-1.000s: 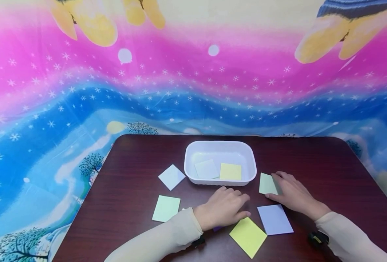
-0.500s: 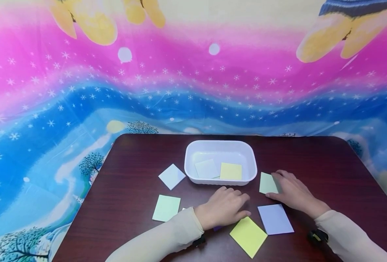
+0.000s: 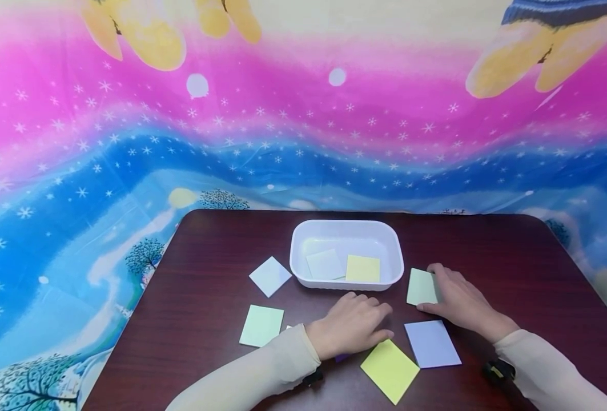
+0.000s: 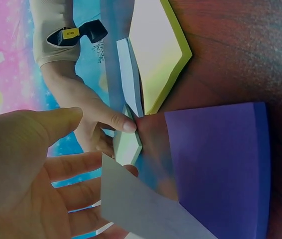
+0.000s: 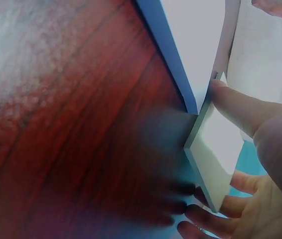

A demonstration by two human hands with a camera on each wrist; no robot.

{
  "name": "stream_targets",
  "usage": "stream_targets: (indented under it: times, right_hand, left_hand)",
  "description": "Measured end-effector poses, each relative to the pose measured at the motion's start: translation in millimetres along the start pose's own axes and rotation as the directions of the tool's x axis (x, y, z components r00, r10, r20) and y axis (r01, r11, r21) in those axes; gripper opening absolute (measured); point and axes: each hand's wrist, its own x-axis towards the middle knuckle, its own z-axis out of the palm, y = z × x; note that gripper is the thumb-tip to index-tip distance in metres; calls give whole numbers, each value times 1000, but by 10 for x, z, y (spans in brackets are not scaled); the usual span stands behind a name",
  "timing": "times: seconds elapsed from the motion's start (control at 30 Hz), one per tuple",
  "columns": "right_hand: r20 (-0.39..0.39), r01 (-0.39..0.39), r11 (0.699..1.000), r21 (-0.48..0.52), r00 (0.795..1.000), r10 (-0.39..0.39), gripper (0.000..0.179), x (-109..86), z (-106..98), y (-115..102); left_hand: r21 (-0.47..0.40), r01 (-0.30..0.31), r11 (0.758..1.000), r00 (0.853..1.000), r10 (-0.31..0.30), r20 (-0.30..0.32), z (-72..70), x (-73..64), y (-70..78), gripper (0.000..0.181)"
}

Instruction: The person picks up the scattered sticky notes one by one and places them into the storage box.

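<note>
1. Cloth (image 3: 303, 114) printed with snowflakes hangs behind the table (image 3: 205, 245), which is dark and carries everything else.
2. Tub (image 3: 349, 242), white, sits near the table's far edge. Inside, a pale tile (image 3: 325, 264) and a cream tile (image 3: 363, 268) lie just beside each other.
3. Right hand (image 3: 459, 299) pinches the green tile (image 3: 422, 287) by opposite edges, thumb at the near one, fingers at the far one.
4. Left hand (image 3: 354, 325) is in front of the tub, fingers loosely spread, thumb apart from them. In the left wrist view a grey tile (image 4: 141, 201) crosses before those fingers; whether they touch it, I cannot tell.
5. Green tile: just right of the tub, beyond the lilac tile (image 3: 433, 344). Whether it is clear of the table is hard to tell.
6. Yellow tile (image 3: 390, 372) and lilac tile lie nearly corner to corner. The purple tile (image 4: 218, 164) is mostly hidden under the left arm in the head view. The white tile (image 3: 270, 277) lies just left of the tub, the mint tile (image 3: 262, 326) nearer the person.
7. Step in hand, by my judgement: securing the green tile. A lift seems the natural next move; it would call for even pressure on both edges and enough height to pass the tub's rim.
</note>
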Motion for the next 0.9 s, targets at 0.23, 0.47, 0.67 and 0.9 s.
stream_targets:
  times: [0.23,0.47,0.67,0.9]
  right_hand:
    - [6,-10,999,31,1000,10,92,11,-28,5]
    - [-10,4,1000,12,1000,-4,83,16,-62,29]
    - [-36,34,999,-13,999,-34,60,30,-120,21]
    - [-52,28,999,20,998,-27,32,41,-185,2]
  left_hand:
    - [-8,5,1000,1000,-5,-4,10,44,9,35]
    - [-17,5,1000,1000,-6,-9,2,57,15,34]
    - [-28,-5,1000,1000,5,-20,-4,62,16,35]
    - [-48,3,999,1000,-4,-18,-21,74,5,36]
